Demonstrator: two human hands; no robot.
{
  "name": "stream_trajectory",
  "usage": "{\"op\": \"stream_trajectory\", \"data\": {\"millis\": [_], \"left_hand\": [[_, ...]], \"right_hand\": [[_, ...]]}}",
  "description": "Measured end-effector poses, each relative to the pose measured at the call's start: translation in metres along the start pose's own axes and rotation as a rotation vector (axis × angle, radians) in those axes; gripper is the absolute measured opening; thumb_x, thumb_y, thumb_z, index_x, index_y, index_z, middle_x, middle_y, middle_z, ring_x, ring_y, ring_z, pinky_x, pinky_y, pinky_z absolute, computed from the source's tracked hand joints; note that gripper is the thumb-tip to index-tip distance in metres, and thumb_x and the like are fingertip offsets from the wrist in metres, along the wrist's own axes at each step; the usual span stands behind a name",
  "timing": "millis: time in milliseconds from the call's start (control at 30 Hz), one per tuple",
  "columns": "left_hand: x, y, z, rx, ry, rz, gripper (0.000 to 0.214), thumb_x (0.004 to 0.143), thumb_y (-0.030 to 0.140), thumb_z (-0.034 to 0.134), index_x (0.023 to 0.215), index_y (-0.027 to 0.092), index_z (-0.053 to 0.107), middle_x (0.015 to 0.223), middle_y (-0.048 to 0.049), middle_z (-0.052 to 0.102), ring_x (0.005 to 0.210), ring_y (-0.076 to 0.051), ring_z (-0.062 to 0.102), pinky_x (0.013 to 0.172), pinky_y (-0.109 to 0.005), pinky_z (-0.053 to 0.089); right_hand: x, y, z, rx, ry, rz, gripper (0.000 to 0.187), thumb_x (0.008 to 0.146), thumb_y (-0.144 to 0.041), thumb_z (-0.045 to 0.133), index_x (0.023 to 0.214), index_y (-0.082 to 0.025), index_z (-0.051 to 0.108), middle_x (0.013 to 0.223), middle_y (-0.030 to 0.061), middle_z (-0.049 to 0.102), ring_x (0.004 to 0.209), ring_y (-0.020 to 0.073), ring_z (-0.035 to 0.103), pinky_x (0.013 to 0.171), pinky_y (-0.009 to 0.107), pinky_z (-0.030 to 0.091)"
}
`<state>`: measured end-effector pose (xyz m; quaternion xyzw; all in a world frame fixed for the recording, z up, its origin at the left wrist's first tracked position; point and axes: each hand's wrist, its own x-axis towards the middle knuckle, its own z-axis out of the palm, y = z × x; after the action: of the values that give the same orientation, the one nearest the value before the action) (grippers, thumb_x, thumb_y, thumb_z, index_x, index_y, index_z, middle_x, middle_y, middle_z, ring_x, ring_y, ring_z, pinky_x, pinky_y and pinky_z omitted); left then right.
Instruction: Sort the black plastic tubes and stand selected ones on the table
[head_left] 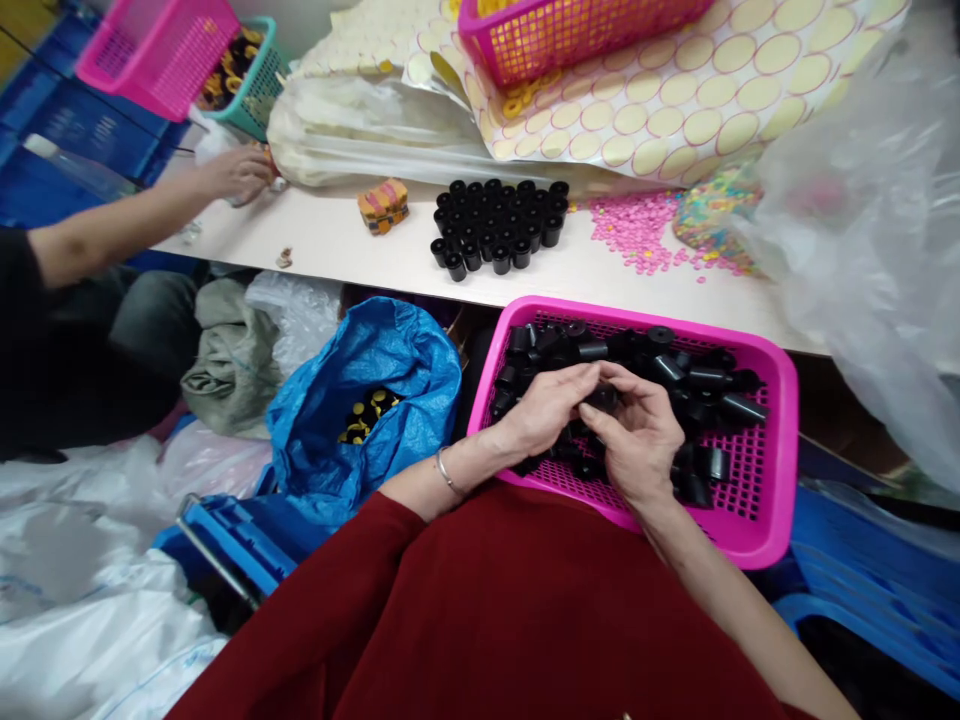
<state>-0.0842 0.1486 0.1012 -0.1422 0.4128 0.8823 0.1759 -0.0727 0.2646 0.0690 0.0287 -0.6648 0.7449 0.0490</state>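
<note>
Over a pink plastic basket of black cylindrical plastic pieces, my two hands meet. A short black plastic cylinder shows between the fingertips. My right hand is closed round it, thumb in front. My left hand is closed too, its fingers pressed against the same piece and partly hiding it. Beyond the basket, on the white table, black cylinders stand upright in a tight cluster, with hollow tops facing up.
Small pink discs lie beside a bag of coloured bits. An orange patterned block sits left of the cluster. A blue sack holds black-and-yellow pieces. Clear plastic drapes at right. At left, a co-worker's hand reaches over the table.
</note>
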Motion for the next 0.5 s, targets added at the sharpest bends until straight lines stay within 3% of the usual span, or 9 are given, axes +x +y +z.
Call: {"op": "stream_trajectory", "data": {"millis": [100, 167, 267, 367, 433, 500], "left_hand": [[-0.001, 0.001, -0.003, 0.042, 0.0, 0.05, 0.033, 0.067, 0.041, 0.083, 0.081, 0.013, 0.072, 0.077, -0.0021, 0.066, 0.075, -0.01, 0.058, 0.071, -0.023, 0.044], [0.001, 0.012, -0.013, 0.099, 0.078, 0.13, 0.038, 0.062, 0.04, 0.085, 0.085, 0.014, 0.07, 0.075, -0.0006, 0.064, 0.07, -0.01, 0.057, 0.067, -0.024, 0.044], [0.01, 0.053, -0.044, 0.321, 0.353, 0.423, 0.041, 0.057, 0.033, 0.086, 0.089, 0.018, 0.065, 0.077, 0.0025, 0.063, 0.071, -0.01, 0.057, 0.069, -0.024, 0.044], [0.025, 0.108, -0.092, 0.66, 0.745, 0.662, 0.03, 0.06, 0.026, 0.081, 0.081, 0.018, 0.062, 0.077, 0.0033, 0.06, 0.081, -0.013, 0.056, 0.077, -0.024, 0.042], [0.042, 0.14, -0.126, 0.851, 0.973, 0.661, 0.026, 0.06, 0.021, 0.078, 0.078, 0.019, 0.06, 0.08, 0.0023, 0.059, 0.09, -0.016, 0.056, 0.081, -0.026, 0.041], [0.06, 0.159, -0.154, 0.966, 1.072, 0.626, 0.025, 0.059, 0.017, 0.077, 0.075, 0.018, 0.058, 0.082, 0.0008, 0.058, 0.097, -0.018, 0.054, 0.087, -0.028, 0.039]], "right_hand": [[0.002, -0.004, 0.0, -0.229, -0.092, -0.136, 0.034, 0.078, -0.035, 0.075, 0.107, -0.024, 0.061, 0.129, 0.0118, 0.061, 0.125, 0.0279, 0.056, 0.108, 0.056, 0.043], [0.007, -0.004, -0.006, -0.345, -0.186, -0.165, 0.043, 0.079, -0.037, 0.075, 0.117, -0.026, 0.061, 0.137, 0.0114, 0.057, 0.13, 0.0295, 0.051, 0.111, 0.058, 0.039], [0.015, 0.004, -0.019, -0.391, -0.249, -0.128, 0.05, 0.079, -0.043, 0.074, 0.124, -0.027, 0.058, 0.142, 0.0113, 0.051, 0.132, 0.0307, 0.048, 0.106, 0.057, 0.044], [0.022, 0.014, -0.035, -0.441, -0.237, -0.096, 0.031, 0.082, -0.043, 0.069, 0.106, -0.024, 0.063, 0.124, 0.0098, 0.062, 0.116, 0.0282, 0.059, 0.095, 0.051, 0.052], [0.025, 0.018, -0.044, -0.493, -0.255, -0.096, 0.022, 0.083, -0.042, 0.067, 0.093, -0.023, 0.064, 0.112, 0.0088, 0.064, 0.1, 0.0253, 0.064, 0.083, 0.045, 0.056], [0.026, 0.018, -0.049, -0.574, -0.275, -0.124, 0.019, 0.084, -0.04, 0.064, 0.09, -0.022, 0.064, 0.109, 0.0094, 0.064, 0.091, 0.0242, 0.065, 0.076, 0.043, 0.058]]}}
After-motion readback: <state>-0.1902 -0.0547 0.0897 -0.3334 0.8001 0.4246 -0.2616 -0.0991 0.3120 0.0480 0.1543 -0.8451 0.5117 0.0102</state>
